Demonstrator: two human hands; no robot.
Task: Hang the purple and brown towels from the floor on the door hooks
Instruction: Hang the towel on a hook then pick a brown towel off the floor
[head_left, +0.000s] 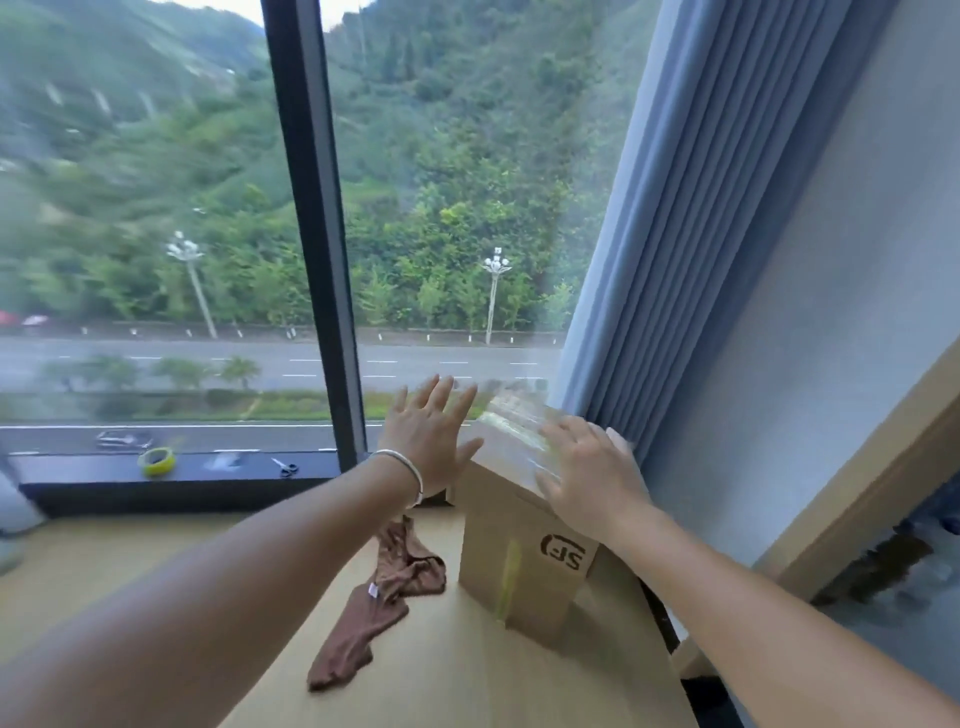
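Observation:
A brown towel (375, 597) lies crumpled on the light wooden surface (156, 561), just left of a cardboard box (524, 566). My left hand (428, 436) is raised above the box's left top edge with fingers spread and straight, holding nothing; a silver bracelet sits on its wrist. My right hand (587, 475) lies flat on a clear plastic sheet or bag (511, 426) on top of the box, fingers straight. No purple towel and no door hooks are in view.
A large window with a dark frame (311, 234) fills the background. On its dark sill (104, 475) lie a roll of yellow-green tape (157, 461) and small scissors (285, 467). A blue curtain (701, 218) hangs at the right, beside a grey wall.

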